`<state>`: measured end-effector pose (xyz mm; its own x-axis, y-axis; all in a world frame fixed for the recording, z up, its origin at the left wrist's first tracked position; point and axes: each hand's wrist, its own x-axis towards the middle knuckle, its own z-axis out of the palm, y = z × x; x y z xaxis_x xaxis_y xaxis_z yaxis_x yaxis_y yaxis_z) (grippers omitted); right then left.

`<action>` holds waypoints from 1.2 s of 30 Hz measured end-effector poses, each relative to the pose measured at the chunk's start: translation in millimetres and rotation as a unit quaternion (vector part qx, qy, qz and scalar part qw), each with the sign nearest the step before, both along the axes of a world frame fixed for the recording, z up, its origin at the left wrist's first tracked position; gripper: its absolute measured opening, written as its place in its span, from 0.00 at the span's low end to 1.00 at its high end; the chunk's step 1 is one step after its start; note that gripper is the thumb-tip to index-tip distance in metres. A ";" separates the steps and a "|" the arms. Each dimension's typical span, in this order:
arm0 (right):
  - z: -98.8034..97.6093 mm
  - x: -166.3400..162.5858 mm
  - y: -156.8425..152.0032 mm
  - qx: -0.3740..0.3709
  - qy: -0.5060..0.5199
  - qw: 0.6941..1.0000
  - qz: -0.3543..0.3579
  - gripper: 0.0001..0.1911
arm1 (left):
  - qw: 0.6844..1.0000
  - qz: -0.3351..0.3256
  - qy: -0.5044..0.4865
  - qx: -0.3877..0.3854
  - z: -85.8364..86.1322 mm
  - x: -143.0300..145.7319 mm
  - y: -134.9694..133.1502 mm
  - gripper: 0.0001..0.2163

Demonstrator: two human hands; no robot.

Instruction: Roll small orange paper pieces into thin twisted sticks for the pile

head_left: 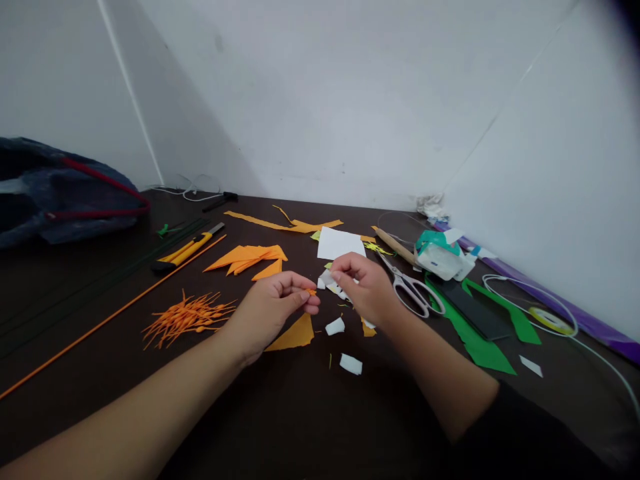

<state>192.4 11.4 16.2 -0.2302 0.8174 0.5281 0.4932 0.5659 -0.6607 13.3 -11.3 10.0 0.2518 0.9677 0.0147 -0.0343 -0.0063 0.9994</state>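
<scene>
My left hand (280, 300) pinches a small orange piece of paper (311, 292) between thumb and fingertips. Close by on the right, my right hand (367, 287) has thumb and forefinger pressed together; what they hold, if anything, is too small to make out. Beneath and between the hands lie white scraps (335, 326) and an orange paper piece (295, 335). Behind them is a white paper square (341, 243). A pile of thin orange twisted strands (187, 320) lies left of my left hand, with folded orange paper (247, 258) beyond it.
Scissors (413, 293) lie right of my right hand, beside green strips (473, 337), a dark flat block (473, 310) and a teal-and-white packet (443, 253). At left are a yellow cutter knife (187, 251), a long orange stick (115, 315) and a dark bag (75, 200).
</scene>
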 end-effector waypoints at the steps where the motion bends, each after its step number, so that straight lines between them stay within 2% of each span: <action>1: -1.2 -8.2 -6.7 0.054 -0.008 0.998 0.024 0.04 | 1.000 -0.005 -0.014 0.001 -0.2 0.7 -0.4 0.03; 3: -4.4 -20.5 -16.8 0.128 -0.036 0.989 0.059 0.04 | 0.999 -0.012 -0.035 0.008 -1.2 1.0 -0.5 0.04; 6: -8.7 -27.5 -22.3 0.166 -0.061 0.981 0.077 0.05 | 0.999 -0.019 -0.038 0.020 -3.0 -0.1 0.3 0.05; 11: -10.5 -24.0 -18.8 0.136 -0.029 0.989 0.059 0.03 | 0.999 -0.029 -0.006 0.043 -3.2 -1.3 1.3 0.05; 15: -10.6 -20.9 -15.4 0.105 -0.033 0.992 0.060 0.04 | 0.995 -0.015 0.048 0.082 -1.7 -1.8 0.6 0.06; 18: -11.5 -19.3 -12.9 0.089 -0.029 0.994 0.049 0.04 | 0.994 -0.006 0.051 0.096 -1.8 -2.9 0.1 0.07; 23: -12.6 -18.2 -12.5 0.112 -0.040 0.992 0.037 0.05 | 0.997 -0.012 0.022 0.079 -3.4 -2.9 0.3 0.09; 28: -11.4 -19.1 -14.9 0.148 -0.040 0.987 0.047 0.06 | 0.998 -0.017 -0.044 0.030 -4.6 -1.3 1.5 0.04; 32: -9.8 -21.2 -18.1 0.136 -0.001 0.989 0.062 0.07 | 0.995 -0.023 -0.087 0.029 -5.9 -1.2 2.5 0.03; 36: -10.9 -23.8 -22.9 0.083 0.086 0.992 0.044 0.07 | 0.994 -0.020 -0.103 0.037 -5.3 1.4 0.2 0.03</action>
